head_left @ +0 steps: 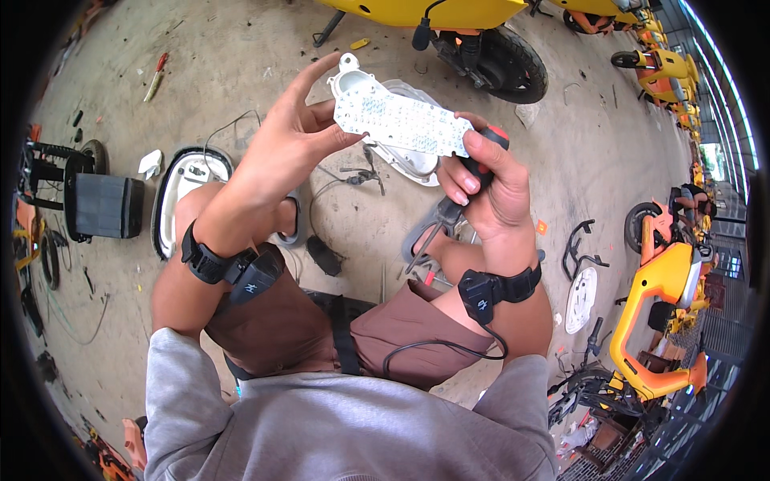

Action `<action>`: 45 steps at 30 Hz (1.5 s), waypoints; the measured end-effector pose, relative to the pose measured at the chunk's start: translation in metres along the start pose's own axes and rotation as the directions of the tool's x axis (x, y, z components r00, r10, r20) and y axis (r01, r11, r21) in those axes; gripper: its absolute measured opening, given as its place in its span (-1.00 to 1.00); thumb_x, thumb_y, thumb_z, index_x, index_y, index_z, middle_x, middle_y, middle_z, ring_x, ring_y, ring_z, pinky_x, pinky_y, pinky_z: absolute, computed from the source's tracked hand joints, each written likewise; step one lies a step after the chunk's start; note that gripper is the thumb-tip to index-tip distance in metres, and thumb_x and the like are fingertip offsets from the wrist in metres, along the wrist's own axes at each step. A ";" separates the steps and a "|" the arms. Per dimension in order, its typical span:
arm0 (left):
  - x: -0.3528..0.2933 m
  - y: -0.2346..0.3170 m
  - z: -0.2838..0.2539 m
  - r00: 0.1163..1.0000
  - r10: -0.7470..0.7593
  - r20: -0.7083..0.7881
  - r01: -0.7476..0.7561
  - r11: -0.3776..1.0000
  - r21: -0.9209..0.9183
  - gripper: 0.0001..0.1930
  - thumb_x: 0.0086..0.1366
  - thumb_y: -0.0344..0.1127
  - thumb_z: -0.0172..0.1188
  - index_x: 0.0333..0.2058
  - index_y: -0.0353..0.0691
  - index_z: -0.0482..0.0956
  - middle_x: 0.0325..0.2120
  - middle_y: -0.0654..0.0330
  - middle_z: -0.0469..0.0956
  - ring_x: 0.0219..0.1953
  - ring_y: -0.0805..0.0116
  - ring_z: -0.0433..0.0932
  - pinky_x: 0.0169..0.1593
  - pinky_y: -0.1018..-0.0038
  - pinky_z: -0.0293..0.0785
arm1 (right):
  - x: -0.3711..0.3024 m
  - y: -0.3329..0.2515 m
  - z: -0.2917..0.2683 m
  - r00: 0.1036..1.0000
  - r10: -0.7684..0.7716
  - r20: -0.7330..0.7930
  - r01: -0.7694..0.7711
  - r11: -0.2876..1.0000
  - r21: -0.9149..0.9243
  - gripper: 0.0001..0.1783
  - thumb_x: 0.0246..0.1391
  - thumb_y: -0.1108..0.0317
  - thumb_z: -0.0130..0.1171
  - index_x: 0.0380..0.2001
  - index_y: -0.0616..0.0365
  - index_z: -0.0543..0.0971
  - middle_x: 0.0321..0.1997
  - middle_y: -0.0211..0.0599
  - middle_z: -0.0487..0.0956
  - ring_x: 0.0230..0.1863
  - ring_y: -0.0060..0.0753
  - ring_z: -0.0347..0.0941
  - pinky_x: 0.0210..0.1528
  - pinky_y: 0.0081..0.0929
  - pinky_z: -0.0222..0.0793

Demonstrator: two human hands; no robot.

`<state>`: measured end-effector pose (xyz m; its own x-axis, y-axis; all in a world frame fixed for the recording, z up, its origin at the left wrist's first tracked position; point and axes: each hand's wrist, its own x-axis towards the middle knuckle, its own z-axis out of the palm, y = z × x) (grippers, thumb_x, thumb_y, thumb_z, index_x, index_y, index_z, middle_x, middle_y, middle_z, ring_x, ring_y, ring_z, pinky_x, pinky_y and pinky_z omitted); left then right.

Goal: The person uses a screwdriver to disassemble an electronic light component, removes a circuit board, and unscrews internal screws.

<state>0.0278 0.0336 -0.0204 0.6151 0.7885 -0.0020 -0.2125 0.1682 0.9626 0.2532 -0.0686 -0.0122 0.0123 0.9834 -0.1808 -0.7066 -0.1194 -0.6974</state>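
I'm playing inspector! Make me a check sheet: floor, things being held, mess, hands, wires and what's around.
Surface: grey concrete floor, specked with dirt.
Things held: white dotted plate; red-and-black tool handle.
Clutter: red-handled tool, yellow scrap and white panel on the floor.
Hands: left hand holds the plate's left end; right hand grips the handle, near the plate's right end.
Cables: dark cable with connectors on the floor; black cable by the right forearm.
Surroundings: yellow scooters to the right.

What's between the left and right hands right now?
In the head view, a white dotted plate spans from the left hand to the right hand, which holds a red-and-black handle.
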 end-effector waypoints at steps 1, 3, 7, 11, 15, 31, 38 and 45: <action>0.001 0.007 0.002 0.999 -0.037 -0.001 0.037 0.998 0.044 -0.21 0.27 -0.59 0.16 0.38 -0.34 -0.08 -0.04 -0.08 0.55 0.01 0.31 0.55 0.13 0.42 0.46 | -0.001 -0.002 0.003 1.000 0.003 -0.008 -0.003 1.000 -0.028 -0.68 0.13 0.40 0.20 -0.05 0.23 0.53 -0.49 -0.41 0.48 -0.66 -0.62 0.30 -0.65 -0.55 0.20; -0.001 0.006 0.003 1.000 -0.024 0.009 0.025 0.990 -0.136 -0.22 0.28 -0.60 0.14 0.38 -0.34 -0.07 -0.05 -0.06 0.56 0.00 0.33 0.56 0.12 0.44 0.46 | -0.004 -0.004 0.008 1.000 0.023 0.000 -0.023 0.996 -0.088 -0.68 0.11 0.43 0.21 -0.05 0.23 0.52 -0.47 -0.38 0.48 -0.65 -0.61 0.29 -0.63 -0.54 0.20; -0.003 0.003 0.000 0.999 -0.029 0.035 0.035 0.985 -0.170 -0.27 0.33 -0.54 0.14 0.37 -0.33 -0.03 -0.15 0.02 0.62 -0.12 0.43 0.59 -0.03 0.52 0.49 | -0.008 -0.010 0.015 0.997 0.061 -0.053 -0.071 0.977 -0.200 -0.66 0.07 0.45 0.24 -0.06 0.29 0.51 -0.45 -0.34 0.49 -0.64 -0.61 0.31 -0.61 -0.55 0.21; -0.007 0.005 0.002 0.999 -0.043 -0.030 0.041 0.997 -0.061 -0.40 0.37 -0.40 0.18 0.29 -0.35 0.12 -0.29 0.12 0.65 -0.26 0.54 0.58 -0.17 0.57 0.49 | -0.011 -0.021 0.022 0.995 0.040 -0.095 -0.076 0.903 -0.424 -0.64 0.01 0.43 0.33 -0.11 0.33 0.56 -0.47 -0.39 0.51 -0.60 -0.67 0.35 -0.58 -0.66 0.24; -0.010 -0.002 0.000 0.998 -0.050 -0.036 0.050 0.999 0.012 -0.55 0.40 -0.33 0.17 0.17 -0.38 0.29 -0.31 0.14 0.66 -0.30 0.59 0.54 -0.20 0.58 0.45 | -0.011 -0.016 0.025 0.984 -0.113 -0.137 0.010 0.803 -0.596 -0.58 -0.02 0.45 0.34 -0.06 0.34 0.55 -0.43 -0.39 0.49 -0.59 -0.68 0.36 -0.58 -0.67 0.23; -0.020 -0.007 0.006 0.997 -0.023 0.075 -0.009 0.919 0.395 -0.64 0.43 -0.24 0.12 0.10 -0.32 0.41 -0.49 0.22 0.55 -0.46 0.63 0.32 -0.44 0.57 0.33 | -0.023 0.016 0.034 0.888 -0.312 0.339 0.393 0.130 -0.910 -0.74 -0.09 0.62 0.31 -0.24 0.21 0.64 -0.28 -0.23 0.66 -0.26 -0.37 0.61 -0.17 -0.51 0.48; -0.018 -0.001 0.011 0.982 -0.160 0.099 0.111 0.917 0.382 -0.64 0.43 -0.23 0.11 0.08 -0.33 0.44 -0.51 0.25 0.55 -0.54 0.64 0.28 -0.60 0.57 0.22 | -0.022 0.023 0.037 0.875 -0.326 0.358 0.402 0.076 -0.913 -0.74 -0.08 0.59 0.33 -0.24 0.20 0.64 -0.28 -0.23 0.66 -0.25 -0.33 0.62 -0.18 -0.49 0.49; -0.015 0.003 0.003 0.934 -0.322 0.157 0.248 0.897 0.367 -0.56 0.43 -0.15 0.11 0.16 -0.28 0.41 -0.34 0.19 0.58 -0.35 0.60 0.40 -0.34 0.56 0.39 | -0.018 0.028 0.032 0.894 -0.347 0.283 0.350 0.150 -0.925 -0.75 -0.04 0.54 0.32 -0.22 0.18 0.63 -0.25 -0.23 0.67 -0.24 -0.29 0.62 -0.16 -0.45 0.49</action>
<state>0.0202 0.0201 -0.0169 0.7620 0.5889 -0.2694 0.2404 0.1290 0.9621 0.2107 -0.0857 -0.0065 0.0562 0.9595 0.2761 0.5523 0.2005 -0.8092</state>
